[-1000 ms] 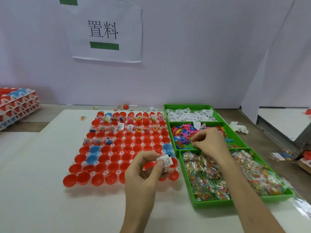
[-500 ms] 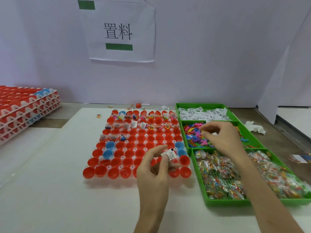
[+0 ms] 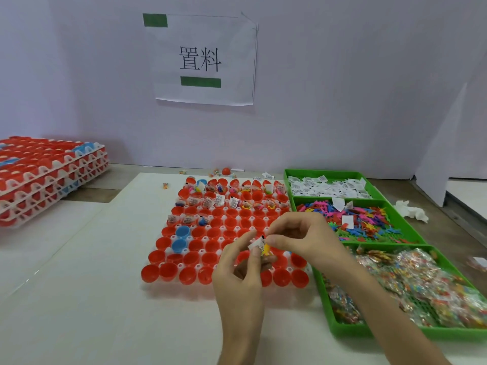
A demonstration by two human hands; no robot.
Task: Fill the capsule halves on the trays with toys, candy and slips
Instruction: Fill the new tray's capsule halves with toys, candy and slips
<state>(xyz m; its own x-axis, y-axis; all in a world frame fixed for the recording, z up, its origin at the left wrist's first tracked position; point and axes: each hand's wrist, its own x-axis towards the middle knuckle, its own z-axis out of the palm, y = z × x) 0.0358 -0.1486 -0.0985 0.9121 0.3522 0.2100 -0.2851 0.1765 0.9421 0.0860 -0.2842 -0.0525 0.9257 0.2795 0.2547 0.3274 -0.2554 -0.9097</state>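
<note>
A white tray (image 3: 172,237) of red and a few blue capsule halves (image 3: 208,259) lies mid-table; its far rows hold toys and slips. My left hand (image 3: 241,270) pinches a white paper slip (image 3: 257,243) above the tray's near right part. My right hand (image 3: 300,238) meets it, pinching a small yellow toy (image 3: 265,250) right against the slip. To the right, three green bins hold paper slips (image 3: 326,186), coloured plastic toys (image 3: 369,219) and wrapped candy (image 3: 411,283).
A stack of filled capsule trays (image 3: 47,175) stands at the far left. Loose bits and a red capsule half (image 3: 225,170) lie behind the tray. A crumpled white tissue (image 3: 411,212) sits right of the bins. A paper sign (image 3: 203,59) hangs on the back wall.
My right hand has come left from the toy bin with a yellow toy and joined my left hand, which still pinches the slip. The camera view has shifted left.
</note>
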